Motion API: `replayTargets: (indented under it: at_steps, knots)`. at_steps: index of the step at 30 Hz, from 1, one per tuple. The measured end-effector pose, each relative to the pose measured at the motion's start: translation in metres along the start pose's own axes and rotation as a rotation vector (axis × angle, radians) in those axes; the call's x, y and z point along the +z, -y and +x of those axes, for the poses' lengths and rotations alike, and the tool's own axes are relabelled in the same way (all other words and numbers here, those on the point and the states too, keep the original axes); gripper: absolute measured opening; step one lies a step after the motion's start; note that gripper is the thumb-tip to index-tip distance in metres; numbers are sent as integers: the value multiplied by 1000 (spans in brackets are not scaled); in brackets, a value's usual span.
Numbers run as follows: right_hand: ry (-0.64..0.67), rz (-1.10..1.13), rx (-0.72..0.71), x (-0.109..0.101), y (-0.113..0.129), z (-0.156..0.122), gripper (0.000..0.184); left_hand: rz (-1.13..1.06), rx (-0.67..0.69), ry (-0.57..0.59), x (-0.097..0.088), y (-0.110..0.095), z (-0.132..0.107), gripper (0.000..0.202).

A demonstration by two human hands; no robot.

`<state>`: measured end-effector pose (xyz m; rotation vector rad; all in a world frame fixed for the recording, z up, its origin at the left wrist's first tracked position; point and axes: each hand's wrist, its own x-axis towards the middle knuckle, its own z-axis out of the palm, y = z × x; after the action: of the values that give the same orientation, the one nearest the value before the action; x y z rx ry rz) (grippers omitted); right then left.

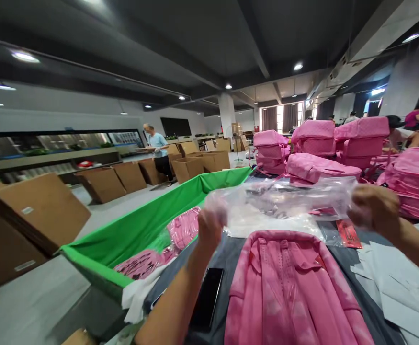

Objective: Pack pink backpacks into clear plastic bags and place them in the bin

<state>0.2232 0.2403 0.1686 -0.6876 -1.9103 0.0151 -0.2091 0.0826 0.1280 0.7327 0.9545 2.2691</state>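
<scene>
A clear plastic bag stretches crosswise between my hands, above the table. My left hand and my right hand each pinch one end of it. Below them, a pink backpack lies flat with its straps up on a grey table cover. A black smartphone rests on the cover next to my left forearm. Near my right hand are a small red label and a pile of white paper sheets.
Left of the table, a green-lined bin holds bagged pink items. Stacks of pink backpacks rise behind the table. Cardboard boxes stand across the floor, and a person in a pale blue shirt stands among them.
</scene>
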Motion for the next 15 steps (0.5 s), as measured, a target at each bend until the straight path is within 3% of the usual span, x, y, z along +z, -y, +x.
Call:
replayTargets:
  at_steps: [2, 3, 6, 9, 11, 15]
  knots:
    - [241, -63, -173, -8, -31, -25, 27, 136, -50, 162, -11, 15, 7, 18]
    - [383, -62, -190, -3, -45, -41, 22, 241, -100, 269, -15, 28, 10, 16]
    - [634, 65, 51, 38, -77, -97, 25, 517, -226, 499, -25, 78, 14, 26]
    - [628, 136, 296, 87, -88, -153, 26, 564, -290, 467, -38, 130, 5, 35]
    - [598, 131, 411, 106, -87, -184, 25, 575, -314, 423, -50, 153, -8, 31]
    - [540, 118, 574, 108, -77, -217, 27, 563, -293, 291, -64, 163, -31, 21]
